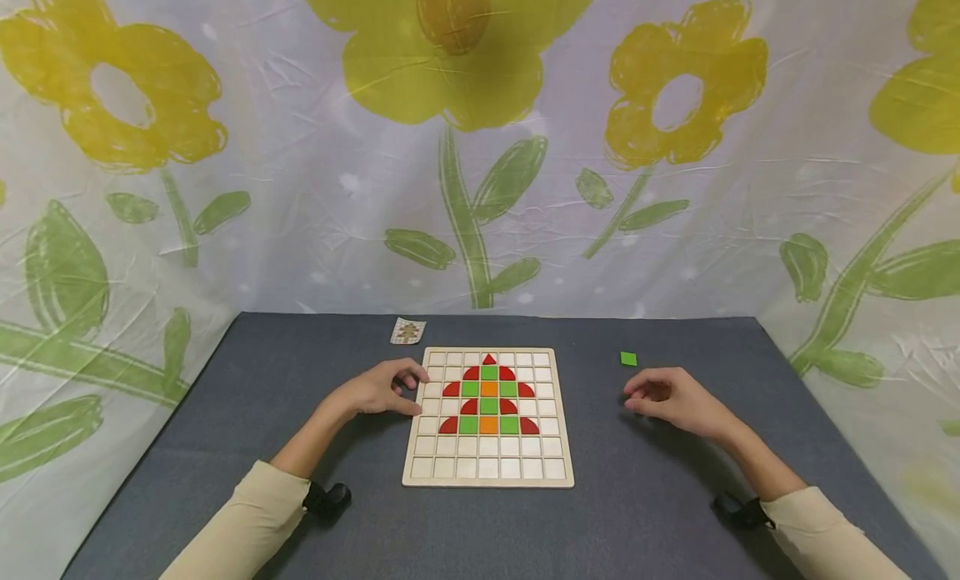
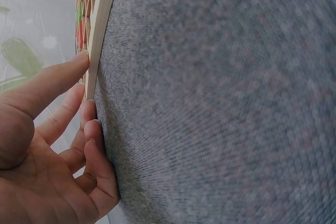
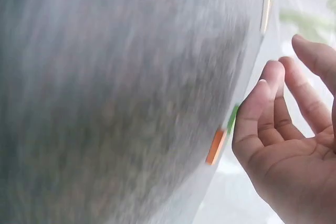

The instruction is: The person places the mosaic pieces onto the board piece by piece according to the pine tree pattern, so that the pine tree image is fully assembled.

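Observation:
A square wooden grid board lies mid-table. Red curved tiles, green squares, orange squares and a red triangle form a tree shape in its cells. My left hand touches the board's left edge, thumb and index fingertip on the rim and the other fingers bent beside it. To the right, my right hand hovers over the table with loosely bent fingers, holding nothing. Near it lie a loose green square tile and an orange tile, which the hand hides in the head view.
A small pattern card lies behind the board's left corner. The dark grey cloth covers the table. A flower-printed curtain hangs behind and at both sides. Each wrist wears a black camera strap.

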Demonstrator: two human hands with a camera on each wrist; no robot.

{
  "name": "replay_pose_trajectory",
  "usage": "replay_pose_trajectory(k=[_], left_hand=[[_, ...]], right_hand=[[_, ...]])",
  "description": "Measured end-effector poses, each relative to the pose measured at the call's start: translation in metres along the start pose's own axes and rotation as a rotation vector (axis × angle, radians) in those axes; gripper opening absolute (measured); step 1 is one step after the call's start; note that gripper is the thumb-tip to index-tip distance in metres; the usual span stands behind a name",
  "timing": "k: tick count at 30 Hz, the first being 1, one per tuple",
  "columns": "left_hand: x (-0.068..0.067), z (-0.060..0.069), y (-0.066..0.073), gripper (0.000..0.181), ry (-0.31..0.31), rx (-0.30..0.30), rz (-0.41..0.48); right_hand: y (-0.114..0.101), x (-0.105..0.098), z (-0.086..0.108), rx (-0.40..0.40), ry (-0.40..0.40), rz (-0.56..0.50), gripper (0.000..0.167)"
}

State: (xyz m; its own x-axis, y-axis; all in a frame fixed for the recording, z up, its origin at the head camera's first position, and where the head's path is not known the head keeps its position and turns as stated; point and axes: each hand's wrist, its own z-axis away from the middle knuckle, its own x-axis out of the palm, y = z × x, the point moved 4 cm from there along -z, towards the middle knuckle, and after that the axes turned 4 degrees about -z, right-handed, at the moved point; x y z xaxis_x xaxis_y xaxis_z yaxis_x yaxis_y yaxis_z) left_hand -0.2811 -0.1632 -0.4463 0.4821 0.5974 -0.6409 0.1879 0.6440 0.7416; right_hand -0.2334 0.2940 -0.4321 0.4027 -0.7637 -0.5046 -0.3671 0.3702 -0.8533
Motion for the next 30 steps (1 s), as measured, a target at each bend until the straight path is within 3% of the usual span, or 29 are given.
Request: replay_pose_trajectory(k=[14,22,30], left_hand=[[0.001,-0.001,-0.001,0.044,0.006,-0.001,0.0],[0.0,0.0,0.0,0.044,0.012,-0.008,0.001],[0.0,0.001,0.0,0.044,0.008,-0.008,0.006]], right_hand=[[0.018,-0.032,0.01,0.093,0.084,0.031,0.025],[0.028,-0.045,0.006,0.153,0.115,-0.002,0.03],[0.033,-0.054,-0.001,0.166,0.124,0.048,0.036]])
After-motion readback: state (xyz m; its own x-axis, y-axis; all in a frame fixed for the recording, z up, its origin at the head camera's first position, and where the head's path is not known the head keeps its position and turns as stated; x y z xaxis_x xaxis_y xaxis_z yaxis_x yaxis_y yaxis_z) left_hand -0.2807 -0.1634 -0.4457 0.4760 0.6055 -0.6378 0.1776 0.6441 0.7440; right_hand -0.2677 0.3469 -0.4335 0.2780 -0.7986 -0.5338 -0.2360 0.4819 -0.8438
